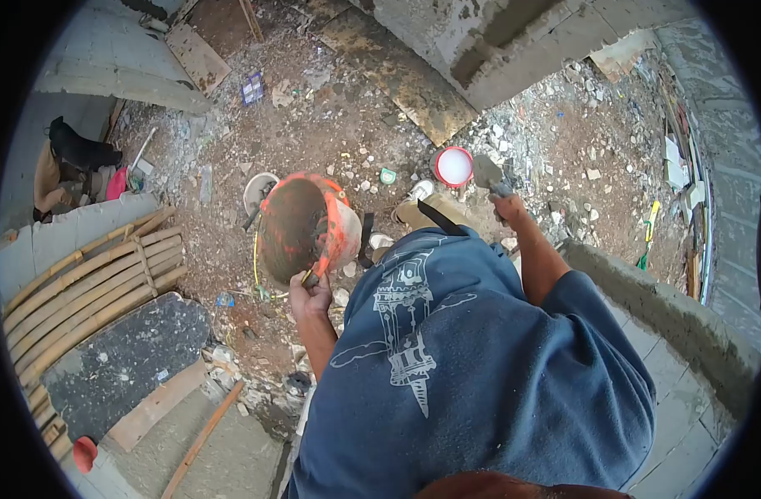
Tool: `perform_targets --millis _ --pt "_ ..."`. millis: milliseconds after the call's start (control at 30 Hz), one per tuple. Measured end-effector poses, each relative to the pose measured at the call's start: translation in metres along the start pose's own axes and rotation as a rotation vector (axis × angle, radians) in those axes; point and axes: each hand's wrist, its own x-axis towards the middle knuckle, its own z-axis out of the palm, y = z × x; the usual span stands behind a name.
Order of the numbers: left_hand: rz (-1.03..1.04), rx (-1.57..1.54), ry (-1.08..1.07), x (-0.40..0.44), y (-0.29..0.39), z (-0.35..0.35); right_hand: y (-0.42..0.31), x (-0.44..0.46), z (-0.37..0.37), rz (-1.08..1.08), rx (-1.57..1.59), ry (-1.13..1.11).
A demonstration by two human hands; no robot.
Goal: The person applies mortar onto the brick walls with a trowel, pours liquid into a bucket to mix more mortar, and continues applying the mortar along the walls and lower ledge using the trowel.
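Observation:
My left hand (311,298) is closed on the near edge of an orange bucket (344,233), whose inside is coated with grey-brown mortar. The bucket is tilted, with its mouth facing left and up; whether the fingers grip the rim or the handle is hard to tell. My right hand (508,209) is wrapped round the handle of a trowel (487,173), its grey blade pointing away from me. Just left of the blade, a red-rimmed pail (454,166) with white contents stands on the ground. A pale bucket (258,190) is partly hidden behind the orange one.
Rubble and litter cover the dirt floor. A stained board (405,79) lies ahead, beside a block wall (513,75). Bamboo poles (98,283) and a dark panel (127,358) are at left. A low mortared wall (663,324) runs along my right.

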Motion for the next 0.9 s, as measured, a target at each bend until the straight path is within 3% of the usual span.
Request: perform_targets --millis 167,333,433,567,700,733,900 --pt "0.046 0.146 -0.047 -0.001 -0.006 -0.011 -0.04 -0.037 0.011 -0.23 -0.064 0.065" --pt "0.054 0.277 -0.121 -0.008 -0.011 -0.002 -0.019 -0.01 0.01 -0.175 -0.175 -0.027" --pt "0.049 0.283 -0.026 -0.017 -0.023 0.02 -0.024 0.02 0.008 -0.091 -0.298 -0.062" --pt "0.104 0.415 0.002 -0.02 -0.062 0.068 -0.022 0.106 0.014 -0.057 -0.411 -0.07" --pt "0.056 0.486 0.01 0.068 -0.108 0.069 -0.019 0.232 0.039 -0.367 -0.53 0.075" --pt "-0.023 0.496 -0.064 0.097 -0.114 0.057 -0.025 0.268 0.045 -0.337 -0.507 0.04" --pt "-0.009 0.418 0.01 0.184 -0.199 0.061 -0.018 0.487 0.079 -0.368 -0.676 0.222"
